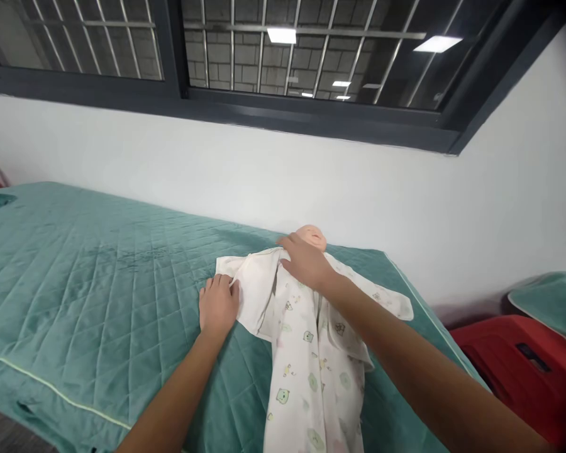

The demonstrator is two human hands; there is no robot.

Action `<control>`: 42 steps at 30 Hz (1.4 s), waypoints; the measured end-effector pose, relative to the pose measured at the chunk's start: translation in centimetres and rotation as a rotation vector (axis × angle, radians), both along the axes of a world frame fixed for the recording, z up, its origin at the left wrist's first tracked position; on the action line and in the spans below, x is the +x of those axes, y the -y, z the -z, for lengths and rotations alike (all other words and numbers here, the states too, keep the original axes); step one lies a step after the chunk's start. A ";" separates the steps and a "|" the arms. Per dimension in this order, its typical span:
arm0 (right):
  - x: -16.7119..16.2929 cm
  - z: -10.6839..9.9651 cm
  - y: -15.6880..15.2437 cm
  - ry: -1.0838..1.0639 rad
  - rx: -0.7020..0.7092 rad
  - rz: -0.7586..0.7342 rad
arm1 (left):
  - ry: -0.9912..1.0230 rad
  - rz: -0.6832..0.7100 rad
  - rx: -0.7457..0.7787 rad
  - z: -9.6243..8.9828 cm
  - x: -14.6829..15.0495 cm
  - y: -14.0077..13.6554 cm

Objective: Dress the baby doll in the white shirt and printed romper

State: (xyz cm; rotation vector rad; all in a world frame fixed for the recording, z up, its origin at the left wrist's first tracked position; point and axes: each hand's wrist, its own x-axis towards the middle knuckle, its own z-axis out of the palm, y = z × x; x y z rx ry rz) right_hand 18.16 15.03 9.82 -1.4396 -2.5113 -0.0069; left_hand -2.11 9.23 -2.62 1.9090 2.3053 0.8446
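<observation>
A baby doll [312,236] lies on its back, its head near the wall and its body covered by clothes. White baby clothes [306,352] with green animal prints spread over it, the legs running toward me. At the left, a plain white flap or sleeve [252,289] is folded out. My left hand [218,305] grips the outer edge of this white cloth between thumb and fingers. Beside the doll's neck, my right hand [306,259] has its thumb and fingers around cloth at the collar. The patterned sleeve [391,302] stretches out to the right.
A green quilted cover [122,283] lies under the doll, against a white wall [217,170]. Above is a dark-framed window [311,119] with metal bars behind it. A red plastic piece [514,358] with green fabric [556,302] stands at right.
</observation>
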 end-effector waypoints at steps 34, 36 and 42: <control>8.3 3.3 0.7 -0.674 0.064 0.469 | 0.413 0.662 0.094 -10.6 10.7 -4.6; 8.1 3.3 0.8 -0.658 -0.005 0.488 | 0.357 0.593 0.071 -10.1 11.8 -6.9; 8.0 3.7 0.3 -0.684 -0.105 0.510 | 0.293 0.627 -0.078 -9.7 13.4 -8.9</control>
